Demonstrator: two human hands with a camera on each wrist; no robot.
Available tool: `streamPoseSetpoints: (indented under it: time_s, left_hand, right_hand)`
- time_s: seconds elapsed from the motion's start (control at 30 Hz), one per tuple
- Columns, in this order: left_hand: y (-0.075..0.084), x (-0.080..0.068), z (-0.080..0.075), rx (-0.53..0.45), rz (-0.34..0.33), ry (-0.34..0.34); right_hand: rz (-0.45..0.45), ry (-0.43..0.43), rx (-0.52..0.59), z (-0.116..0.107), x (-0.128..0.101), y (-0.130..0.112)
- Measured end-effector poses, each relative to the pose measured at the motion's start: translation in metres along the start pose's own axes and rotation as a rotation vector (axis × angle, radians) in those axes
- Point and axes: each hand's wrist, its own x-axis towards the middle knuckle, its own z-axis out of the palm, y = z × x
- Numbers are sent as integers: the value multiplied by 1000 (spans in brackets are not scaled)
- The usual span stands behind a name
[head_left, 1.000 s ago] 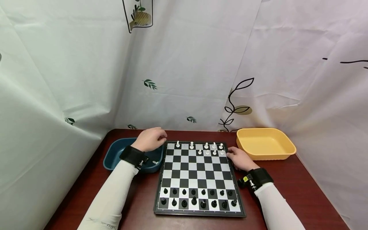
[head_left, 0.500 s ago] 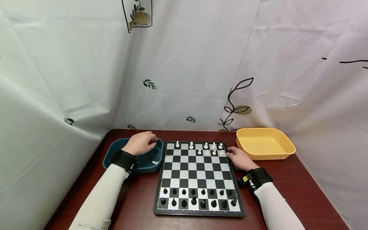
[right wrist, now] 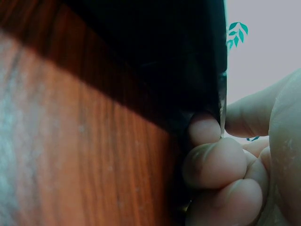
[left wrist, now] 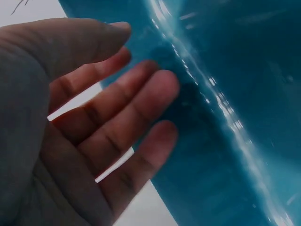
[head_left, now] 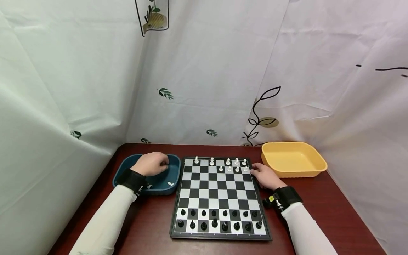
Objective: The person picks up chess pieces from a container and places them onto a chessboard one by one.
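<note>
My left hand [head_left: 151, 164] hovers over the blue tray [head_left: 172, 191], left of the chessboard [head_left: 213, 184]. In the left wrist view its fingers [left wrist: 157, 94] are loosely bent and hold nothing, with blue plastic behind them. A small white chess piece [head_left: 170, 183] lies in the tray near its front right. At the board's right edge, my right hand [head_left: 267, 176] pinches the rim near the far corner. The right wrist view has the thumb [right wrist: 249, 113] on one face of the dark board edge [right wrist: 188, 56] and curled fingers [right wrist: 216, 165] on the other.
Black chess pieces [head_left: 215, 223] fill the two near rows of the board. Several white pieces [head_left: 228, 162] stand in the two far rows, with gaps toward the left. A yellow tray [head_left: 294, 173] sits at the back right of the brown table [head_left: 334, 212], before a white cloth backdrop.
My left hand has moved left and down from the board's far left corner to over the blue tray. The right hand and the chess pieces on the board stay put.
</note>
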Motion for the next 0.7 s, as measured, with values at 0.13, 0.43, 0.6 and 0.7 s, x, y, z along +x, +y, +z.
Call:
streamPoseSetpoints:
  time_s: [0.13,0.43,0.6,0.7]
  left_hand:
    - [-8,-7,-1,-31,-41,-37]
    - [-25,-33,-13,-31,-185,-86]
    - [-32,-46,-16,-47,-293,-140]
    - [-35,-51,-17,-67,-335,-166]
  right_hand:
    - [3,-3,-1,1,0,1]
    - [-1,1,-7,0,0,0]
    - [5,5,-1,-1,0,0]
    - [-1,1,3,-1,-1,0]
